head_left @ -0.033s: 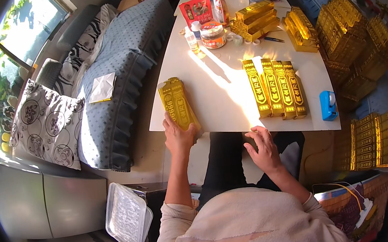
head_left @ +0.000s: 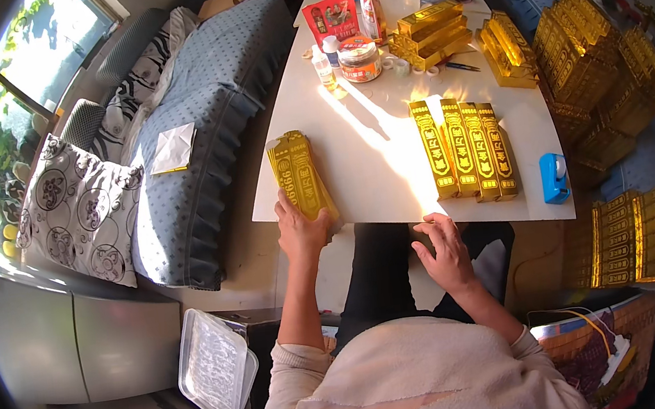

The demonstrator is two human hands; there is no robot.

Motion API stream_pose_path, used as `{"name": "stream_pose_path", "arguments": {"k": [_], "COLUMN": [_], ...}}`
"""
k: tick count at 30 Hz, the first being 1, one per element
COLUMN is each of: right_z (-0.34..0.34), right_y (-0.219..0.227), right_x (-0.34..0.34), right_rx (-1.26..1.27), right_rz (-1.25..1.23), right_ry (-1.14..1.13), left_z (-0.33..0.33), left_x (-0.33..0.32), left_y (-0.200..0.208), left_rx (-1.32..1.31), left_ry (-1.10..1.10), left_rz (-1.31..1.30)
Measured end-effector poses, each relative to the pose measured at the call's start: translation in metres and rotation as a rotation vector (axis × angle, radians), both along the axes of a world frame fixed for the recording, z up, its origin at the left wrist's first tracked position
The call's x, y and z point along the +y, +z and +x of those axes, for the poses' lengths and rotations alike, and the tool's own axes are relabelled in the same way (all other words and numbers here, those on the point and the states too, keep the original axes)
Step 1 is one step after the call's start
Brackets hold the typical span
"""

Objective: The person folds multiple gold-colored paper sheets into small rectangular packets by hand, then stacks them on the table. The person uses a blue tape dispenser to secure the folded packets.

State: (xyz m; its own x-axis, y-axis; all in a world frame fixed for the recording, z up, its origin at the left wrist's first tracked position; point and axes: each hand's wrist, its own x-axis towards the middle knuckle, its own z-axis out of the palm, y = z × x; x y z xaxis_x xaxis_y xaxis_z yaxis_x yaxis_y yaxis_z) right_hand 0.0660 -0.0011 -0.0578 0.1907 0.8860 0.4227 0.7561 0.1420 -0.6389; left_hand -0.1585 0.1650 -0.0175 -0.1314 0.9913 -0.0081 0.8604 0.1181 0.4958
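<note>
On the left part of the white table (head_left: 379, 189) lies a fanned stack of flat gold cardboard pieces (head_left: 299, 167) with dark printing. My left hand (head_left: 302, 228) grips its near end, with the thumb at the right side and the fingers at the left. My right hand (head_left: 443, 251) rests at the table's front edge, holding nothing, its thumb apart from the loosely bent fingers. Beyond it and to the right, several long gold boxes (head_left: 461, 150) lie side by side. A blue tape dispenser (head_left: 555, 179) stands near the right front corner.
Farther back are more gold boxes (head_left: 429, 34), a round plastic jar (head_left: 360, 59), small bottles (head_left: 324, 68) and a pen (head_left: 462, 67). Tall gold box piles (head_left: 584, 46) stand right of the table. A blue sofa (head_left: 198, 97) runs along the left; a plastic tub (head_left: 214, 364) sits low left.
</note>
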Motion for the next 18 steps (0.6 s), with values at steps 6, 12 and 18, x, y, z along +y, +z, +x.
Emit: {"name": "stream_pose_path", "arguments": {"k": [6,12,18], "right_z": [-0.004,-0.035,-0.079], "right_y": [0.0,0.009,0.006], "right_x": [0.003,0.026,0.066], "right_rx": [0.09,0.332,0.539], "right_rz": [-0.017,-0.174,-0.347], "right_ry": [0.053,0.262,0.443], "left_z": [-0.026,-0.05,-0.06], "left_x": [-0.001,-0.004,-0.003], "left_y": [-0.018,-0.024,-0.035], "left_rx": [0.053,-0.092,-0.265], "left_ry": [0.014,0.087,0.101], "left_rz": [0.099,0.074,0.109]}}
